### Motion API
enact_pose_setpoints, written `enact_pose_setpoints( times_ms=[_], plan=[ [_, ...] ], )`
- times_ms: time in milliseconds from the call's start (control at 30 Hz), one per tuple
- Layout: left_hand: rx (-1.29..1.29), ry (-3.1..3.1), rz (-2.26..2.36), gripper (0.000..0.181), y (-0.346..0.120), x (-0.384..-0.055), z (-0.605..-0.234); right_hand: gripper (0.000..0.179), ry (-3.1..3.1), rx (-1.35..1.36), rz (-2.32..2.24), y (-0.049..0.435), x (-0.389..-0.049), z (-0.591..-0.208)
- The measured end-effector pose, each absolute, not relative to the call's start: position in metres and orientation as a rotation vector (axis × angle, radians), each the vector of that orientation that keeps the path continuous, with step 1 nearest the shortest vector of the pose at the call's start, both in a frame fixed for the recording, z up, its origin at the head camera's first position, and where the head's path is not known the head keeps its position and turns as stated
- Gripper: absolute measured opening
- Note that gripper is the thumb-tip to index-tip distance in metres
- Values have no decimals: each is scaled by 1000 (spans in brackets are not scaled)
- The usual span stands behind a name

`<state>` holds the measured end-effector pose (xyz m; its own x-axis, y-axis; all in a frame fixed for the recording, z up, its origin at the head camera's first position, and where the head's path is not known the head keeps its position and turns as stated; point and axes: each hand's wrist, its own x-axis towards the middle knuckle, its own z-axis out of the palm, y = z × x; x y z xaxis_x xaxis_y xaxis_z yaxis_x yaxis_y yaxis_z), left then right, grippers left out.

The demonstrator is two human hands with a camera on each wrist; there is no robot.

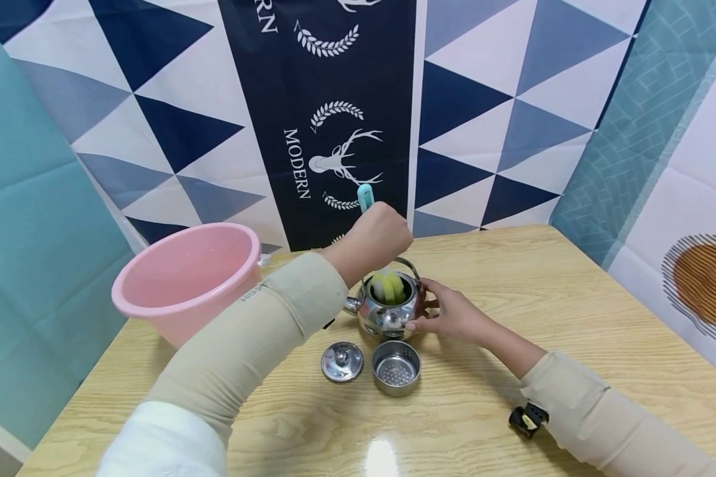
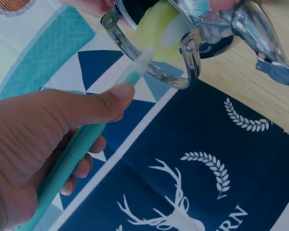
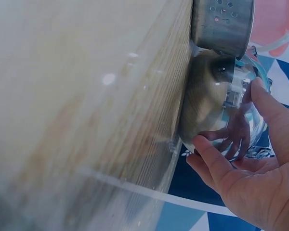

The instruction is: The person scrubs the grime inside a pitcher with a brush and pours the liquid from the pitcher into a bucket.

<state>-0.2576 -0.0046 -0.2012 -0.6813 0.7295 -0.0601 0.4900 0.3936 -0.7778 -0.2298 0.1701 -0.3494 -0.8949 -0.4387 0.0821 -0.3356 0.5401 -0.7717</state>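
A shiny metal teapot (image 1: 382, 323) stands on the table, its top uncovered and its arched handle raised. My left hand (image 1: 377, 235) grips the teal handle of a sponge brush (image 2: 82, 144) above it. The brush's yellow-green sponge head (image 1: 389, 287) sits inside the teapot's mouth, its lower part hidden. My right hand (image 1: 456, 317) holds the teapot's body from the right; in the right wrist view thumb and fingers spread around its curved side. Just in front of the teapot are its metal lid (image 1: 342, 362), knob up, and a perforated strainer basket (image 1: 396, 371).
A large pink basin (image 1: 185, 271) stands at the left rear of the wooden table (image 1: 483, 417). Patterned cloth (image 1: 346, 86) hangs behind the table. A black strap buckle (image 1: 528, 419) is on the right forearm's beige sleeve.
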Motion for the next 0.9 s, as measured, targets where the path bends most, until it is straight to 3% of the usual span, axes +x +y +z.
enact_pose_setpoints(
  times_ms=[400,900],
  plan=[
    [-1163,-2286,1159,16,16,-246,-198,83,2643,-696,-1307,172,-228,-345],
    [-1228,-2297,1118,19,9,-227,-198,79,2630,-708,-1294,168,-227,-342]
  ],
)
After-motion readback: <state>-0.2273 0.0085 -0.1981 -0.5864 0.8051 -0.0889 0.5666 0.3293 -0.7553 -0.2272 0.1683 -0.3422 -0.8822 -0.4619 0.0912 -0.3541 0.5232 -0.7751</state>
